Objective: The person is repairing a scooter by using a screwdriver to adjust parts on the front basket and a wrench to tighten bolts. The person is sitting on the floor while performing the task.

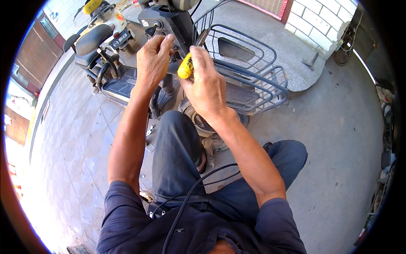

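Observation:
My right hand (204,82) grips a yellow-handled screwdriver (185,68), its shaft pointing up toward the dark front panel (169,23) of an electric scooter. My left hand (153,59) rests its fingers on the same panel just left of the tool, pressing on a part there. The tool's tip is hidden behind my fingers. A grey wire basket (249,67) is mounted on the scooter's front, right beside my right hand.
The scooter's front wheel (203,122) sits between my knees. Another scooter with a black seat (93,40) stands at the upper left on a tiled pavement (72,139). Small metal parts (150,131) lie on the ground. A white brick wall (321,21) stands behind; clutter lines the right edge.

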The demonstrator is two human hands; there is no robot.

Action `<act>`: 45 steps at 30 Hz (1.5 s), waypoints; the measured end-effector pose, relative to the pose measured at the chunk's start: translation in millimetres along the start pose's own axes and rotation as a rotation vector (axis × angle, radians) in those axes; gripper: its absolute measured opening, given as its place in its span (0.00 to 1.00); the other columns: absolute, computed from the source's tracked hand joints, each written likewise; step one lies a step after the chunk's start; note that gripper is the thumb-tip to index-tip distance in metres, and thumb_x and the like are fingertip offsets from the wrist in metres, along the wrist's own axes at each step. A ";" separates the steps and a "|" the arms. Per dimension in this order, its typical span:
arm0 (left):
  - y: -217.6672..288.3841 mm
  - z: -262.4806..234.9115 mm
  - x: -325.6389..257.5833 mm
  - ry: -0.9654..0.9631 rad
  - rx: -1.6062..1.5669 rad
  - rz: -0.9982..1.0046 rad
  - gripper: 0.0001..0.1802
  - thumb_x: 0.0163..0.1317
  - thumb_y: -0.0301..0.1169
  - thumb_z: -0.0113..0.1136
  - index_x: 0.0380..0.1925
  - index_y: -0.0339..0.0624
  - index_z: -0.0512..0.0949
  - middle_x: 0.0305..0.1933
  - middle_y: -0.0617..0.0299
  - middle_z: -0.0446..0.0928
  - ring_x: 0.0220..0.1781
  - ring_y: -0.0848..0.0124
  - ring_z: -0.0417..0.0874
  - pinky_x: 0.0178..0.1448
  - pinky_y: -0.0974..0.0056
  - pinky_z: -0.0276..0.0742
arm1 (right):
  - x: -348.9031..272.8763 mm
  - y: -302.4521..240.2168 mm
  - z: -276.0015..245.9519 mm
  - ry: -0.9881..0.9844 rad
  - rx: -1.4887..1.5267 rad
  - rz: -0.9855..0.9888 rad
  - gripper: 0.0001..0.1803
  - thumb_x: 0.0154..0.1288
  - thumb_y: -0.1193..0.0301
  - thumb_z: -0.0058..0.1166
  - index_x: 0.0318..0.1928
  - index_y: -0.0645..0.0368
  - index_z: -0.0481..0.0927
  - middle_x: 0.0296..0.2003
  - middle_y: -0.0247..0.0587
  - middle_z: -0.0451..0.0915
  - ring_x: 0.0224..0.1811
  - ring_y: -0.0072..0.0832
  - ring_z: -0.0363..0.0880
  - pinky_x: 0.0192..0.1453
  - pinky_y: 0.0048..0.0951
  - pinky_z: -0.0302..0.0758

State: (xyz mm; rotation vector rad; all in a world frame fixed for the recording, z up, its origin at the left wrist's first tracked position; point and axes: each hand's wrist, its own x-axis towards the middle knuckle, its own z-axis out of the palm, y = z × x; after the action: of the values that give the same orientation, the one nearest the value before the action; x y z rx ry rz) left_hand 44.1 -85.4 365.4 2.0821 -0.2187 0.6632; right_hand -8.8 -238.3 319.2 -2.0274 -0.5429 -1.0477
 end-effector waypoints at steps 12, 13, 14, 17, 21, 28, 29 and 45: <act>-104.6 -82.8 -102.7 0.153 0.198 -0.234 0.19 0.74 0.41 0.59 0.51 0.34 0.83 0.39 0.57 0.88 0.40 0.70 0.89 0.45 0.65 0.85 | -101.4 59.7 -61.4 0.008 0.038 0.352 0.21 0.71 0.76 0.62 0.63 0.64 0.78 0.51 0.46 0.85 0.36 0.23 0.84 0.40 0.27 0.84; -119.2 -95.7 -115.0 0.182 0.208 -0.276 0.19 0.74 0.40 0.60 0.51 0.34 0.83 0.39 0.56 0.88 0.40 0.70 0.90 0.44 0.66 0.85 | -115.7 66.8 -65.9 -0.014 0.004 0.393 0.19 0.72 0.75 0.62 0.62 0.64 0.79 0.49 0.46 0.86 0.38 0.21 0.84 0.41 0.26 0.84; -137.8 -111.4 -125.2 0.200 0.274 -0.317 0.18 0.73 0.39 0.61 0.51 0.34 0.83 0.39 0.56 0.88 0.40 0.70 0.90 0.43 0.65 0.85 | -126.0 73.5 -68.0 -0.047 0.021 0.494 0.18 0.73 0.74 0.61 0.60 0.64 0.81 0.47 0.45 0.87 0.38 0.21 0.85 0.42 0.26 0.83; -201.6 -153.7 -168.8 0.238 0.422 -0.478 0.16 0.70 0.37 0.61 0.49 0.36 0.84 0.36 0.56 0.88 0.39 0.68 0.91 0.45 0.64 0.85 | -137.3 78.6 -61.2 -0.159 0.054 0.667 0.14 0.74 0.72 0.61 0.56 0.64 0.85 0.41 0.41 0.88 0.36 0.20 0.85 0.41 0.24 0.82; -270.4 -173.9 -221.7 0.226 0.450 -0.771 0.15 0.62 0.36 0.60 0.43 0.42 0.88 0.31 0.56 0.89 0.39 0.62 0.91 0.51 0.60 0.84 | -140.2 76.4 -48.0 -0.260 0.046 0.754 0.13 0.75 0.72 0.59 0.55 0.63 0.85 0.41 0.39 0.88 0.33 0.21 0.84 0.38 0.24 0.81; -338.3 -143.4 -298.6 -0.032 0.284 -1.187 0.12 0.64 0.31 0.64 0.42 0.34 0.87 0.34 0.56 0.86 0.34 0.69 0.89 0.34 0.63 0.87 | -154.9 89.8 -30.4 -0.426 0.059 0.833 0.12 0.75 0.72 0.58 0.53 0.63 0.86 0.40 0.39 0.88 0.32 0.21 0.84 0.37 0.24 0.82; -348.8 -138.8 -311.5 -0.063 0.298 -1.220 0.12 0.64 0.31 0.64 0.42 0.34 0.86 0.34 0.56 0.86 0.34 0.69 0.89 0.34 0.62 0.87 | -156.0 91.3 -27.2 -0.451 0.061 0.838 0.11 0.75 0.72 0.58 0.53 0.63 0.86 0.40 0.39 0.88 0.32 0.21 0.84 0.37 0.24 0.82; -351.9 -85.8 -382.0 -0.343 0.334 -1.284 0.16 0.65 0.39 0.62 0.42 0.38 0.87 0.29 0.55 0.87 0.29 0.66 0.89 0.41 0.59 0.86 | -134.1 77.7 4.5 -0.749 0.122 0.814 0.13 0.74 0.70 0.61 0.51 0.65 0.86 0.32 0.36 0.84 0.30 0.19 0.81 0.35 0.24 0.79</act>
State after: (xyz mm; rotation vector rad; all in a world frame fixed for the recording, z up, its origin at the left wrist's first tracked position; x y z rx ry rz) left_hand -169.9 148.8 -54.7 2.1040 1.0303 -0.4673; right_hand -31.8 -284.8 173.1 -2.1749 -0.0859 0.2360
